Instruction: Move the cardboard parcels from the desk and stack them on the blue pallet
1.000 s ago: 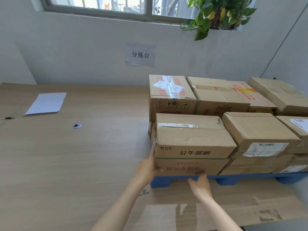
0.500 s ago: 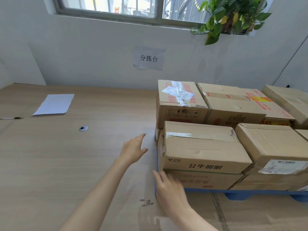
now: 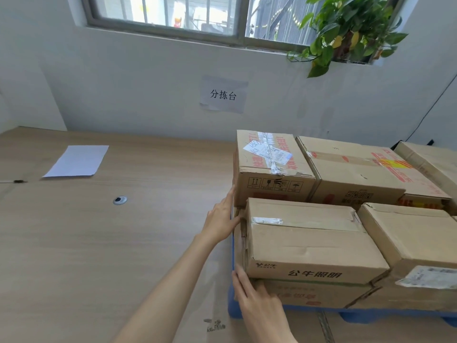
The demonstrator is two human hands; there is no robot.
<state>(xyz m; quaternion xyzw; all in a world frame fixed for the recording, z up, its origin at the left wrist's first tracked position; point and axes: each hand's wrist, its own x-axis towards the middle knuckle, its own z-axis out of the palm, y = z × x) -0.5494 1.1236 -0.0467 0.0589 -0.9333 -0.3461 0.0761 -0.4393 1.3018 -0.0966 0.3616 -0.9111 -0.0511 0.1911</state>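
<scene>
Several cardboard parcels are stacked in two layers on the blue pallet [image 3: 233, 306] at the right. The front-left upper parcel [image 3: 309, 241] bears black printed characters on its front. Behind it stands a taller parcel [image 3: 272, 169] with red tape and a white label. My left hand [image 3: 221, 219] lies flat with straight fingers against the left side of the stack, where these two parcels meet. My right hand [image 3: 257, 300] rests with straight fingers on the front-left corner of the lower parcel [image 3: 321, 294], just under the printed one.
The wooden desk [image 3: 111, 243] spreads out to the left, carrying a white sheet of paper [image 3: 76, 160] and a round metal grommet [image 3: 120, 200]. A paper sign [image 3: 223, 94] hangs on the wall, and a potted plant [image 3: 346, 30] sits on the window sill.
My left hand moved right from above the desk to press against the stack's left side. My right hand slid up onto the lower parcel's corner. The view came closer.
</scene>
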